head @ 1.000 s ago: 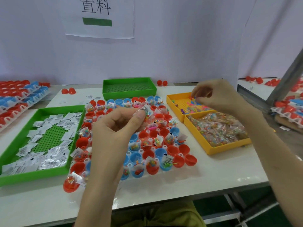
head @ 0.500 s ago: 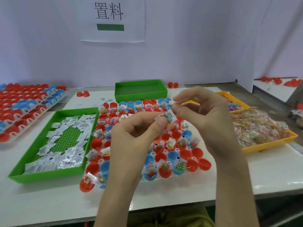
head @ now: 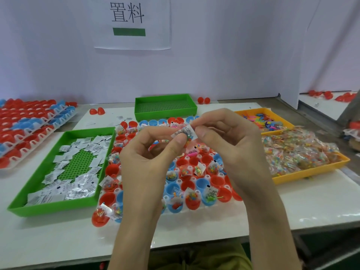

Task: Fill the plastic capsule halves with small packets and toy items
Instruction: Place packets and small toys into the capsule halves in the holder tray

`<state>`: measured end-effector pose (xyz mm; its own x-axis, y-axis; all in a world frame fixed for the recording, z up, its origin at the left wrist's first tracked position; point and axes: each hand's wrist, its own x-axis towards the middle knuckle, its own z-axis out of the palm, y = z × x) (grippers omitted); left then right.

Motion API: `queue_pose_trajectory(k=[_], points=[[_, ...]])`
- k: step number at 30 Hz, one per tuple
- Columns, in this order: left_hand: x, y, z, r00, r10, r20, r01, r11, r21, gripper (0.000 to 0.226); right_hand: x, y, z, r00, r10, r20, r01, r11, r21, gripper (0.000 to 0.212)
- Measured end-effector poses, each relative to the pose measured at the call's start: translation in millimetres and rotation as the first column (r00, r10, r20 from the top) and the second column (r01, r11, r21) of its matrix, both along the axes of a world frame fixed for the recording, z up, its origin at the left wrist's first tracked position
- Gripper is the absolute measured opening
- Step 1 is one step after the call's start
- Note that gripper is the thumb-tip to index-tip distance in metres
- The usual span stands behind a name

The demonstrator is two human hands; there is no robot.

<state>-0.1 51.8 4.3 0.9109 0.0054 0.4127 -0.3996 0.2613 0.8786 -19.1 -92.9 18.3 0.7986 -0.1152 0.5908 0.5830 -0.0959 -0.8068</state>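
A white rack of red and blue capsule halves [head: 226, 194] lies in the middle of the table; several halves hold small packets and toys. Above it, my left hand [head: 148, 164] pinches a small clear packet of coloured beads [head: 185, 133] between thumb and forefinger. My right hand [head: 229, 145] pinches the same packet at its right edge. Both hands hide the rack's centre.
A green tray [head: 58, 206] of white and silver packets sits at the left. A second green tray [head: 165, 110] stands behind the rack. At the right are an orange tray of toys [head: 280, 121] and another [head: 311, 172] of bead bags. More capsule racks [head: 29, 123] lie far left.
My right hand came from the orange toy tray to the packet in my left hand and now pinches it. The view shifted left.
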Motion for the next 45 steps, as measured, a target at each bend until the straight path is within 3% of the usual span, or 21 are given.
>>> queue_pose_trajectory(k=[6,11,24,30,37,45], points=[[0.2,-0.1,-1.0,0.999,0.034,0.017,-0.034,0.999,-0.017,0.014,-1.9,3.9,2.8,0.999,0.038,-0.002,-0.038,0.999,0.037,0.02],[0.3,-0.4,-0.9,0.999,-0.036,0.008,0.036,0.999,-0.009,0.011,-2.3,2.7,3.4,1.0,0.005,0.023,-0.006,1.0,0.022,0.024],[0.4,-1.2,-0.6,1.0,0.018,0.023,-0.018,1.0,0.001,0.006,-2.6,1.9,3.9,0.999,-0.043,-0.026,0.042,0.998,-0.039,0.022],[0.2,-1.7,-0.4,0.999,0.019,0.037,-0.02,1.0,0.018,0.01,-3.0,0.7,4.2,0.997,0.009,-0.074,-0.012,0.999,-0.041,0.022],[3.0,-0.5,-2.7,0.993,-0.114,-0.041,0.114,0.993,-0.009,0.022,-2.5,2.1,3.4,0.999,-0.046,-0.019,0.046,0.999,0.004,0.024],[-1.7,6.2,-3.8,0.99,-0.041,0.132,0.031,0.997,0.077,0.014,-6.3,-4.3,3.7,0.999,0.001,-0.05,-0.003,0.999,-0.043,0.022]])
